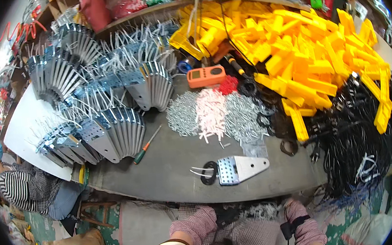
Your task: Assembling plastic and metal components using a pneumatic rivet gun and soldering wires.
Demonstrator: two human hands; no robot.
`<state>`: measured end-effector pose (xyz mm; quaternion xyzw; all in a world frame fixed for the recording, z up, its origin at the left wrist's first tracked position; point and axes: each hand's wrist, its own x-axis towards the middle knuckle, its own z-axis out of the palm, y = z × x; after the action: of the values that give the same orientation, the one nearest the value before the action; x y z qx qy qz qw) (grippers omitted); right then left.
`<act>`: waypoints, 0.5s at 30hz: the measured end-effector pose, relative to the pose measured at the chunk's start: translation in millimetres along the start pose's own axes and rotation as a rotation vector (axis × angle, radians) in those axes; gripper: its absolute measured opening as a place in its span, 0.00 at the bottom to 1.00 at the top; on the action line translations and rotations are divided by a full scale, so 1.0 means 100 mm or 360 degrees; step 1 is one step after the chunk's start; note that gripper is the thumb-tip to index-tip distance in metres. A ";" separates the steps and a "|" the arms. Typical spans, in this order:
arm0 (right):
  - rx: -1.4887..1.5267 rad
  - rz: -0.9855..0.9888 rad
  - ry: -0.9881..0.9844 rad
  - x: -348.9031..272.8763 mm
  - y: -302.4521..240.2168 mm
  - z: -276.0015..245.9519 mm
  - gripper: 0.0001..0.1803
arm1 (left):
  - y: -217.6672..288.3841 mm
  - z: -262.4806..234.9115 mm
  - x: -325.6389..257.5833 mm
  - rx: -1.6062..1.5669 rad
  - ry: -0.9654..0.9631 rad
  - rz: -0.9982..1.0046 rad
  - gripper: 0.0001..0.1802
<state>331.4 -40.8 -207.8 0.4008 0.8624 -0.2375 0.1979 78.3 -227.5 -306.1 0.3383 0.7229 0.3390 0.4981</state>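
Both my forearms, in checked sleeves, reach toward the table's near edge. The left sleeve [199, 226] and the right sleeve [305, 230] end there, and neither hand shows. A dark strap crosses the right sleeve. On the tabletop ahead lies a tapered silver metal part [249, 165] with a perforated, bluish wide end. White wires and a black ring [209, 173] lie at that end. Beyond it are piles of small grey screws [183, 116], pale pink sleeve-like pieces [211, 114], and more grey metal pieces [242, 115]. A green-and-red-handled screwdriver [147, 146] lies to the left.
Stacked metal parts with white wires [112, 133] fill the left side. Yellow plastic housings [303, 65] heap at the back right, above black cables [358, 140]. An orange meter [206, 76] sits mid-table. Another person [32, 188] is at far left, near a wooden stool [98, 213].
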 end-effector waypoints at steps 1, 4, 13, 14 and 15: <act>0.0063 -0.0027 0.0025 -0.04 0.00 0.02 0.26 | 0.02 0.01 0.03 0.0038 0.0017 0.0021 0.22; 0.0395 -0.0216 0.0150 -0.22 -0.07 0.11 0.28 | 0.08 0.04 -0.10 0.0153 0.0029 0.0057 0.22; 0.0312 -0.1346 0.0174 -0.60 -0.19 0.24 0.19 | 0.34 -0.32 -1.39 0.0425 -0.0594 0.0376 0.18; 0.0399 -0.1545 0.0344 -0.61 -0.17 0.22 0.19 | 0.34 -0.39 -1.48 0.0349 -0.0712 0.0268 0.17; 0.0413 -0.1511 0.0304 -0.52 -0.13 0.13 0.18 | 0.27 -0.52 -1.48 0.0374 -0.0503 0.0453 0.16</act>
<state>354.3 -86.9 -187.5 0.0055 0.9273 -0.3689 -0.0632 73.4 -343.4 -196.5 0.5412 0.6154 0.2621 0.5096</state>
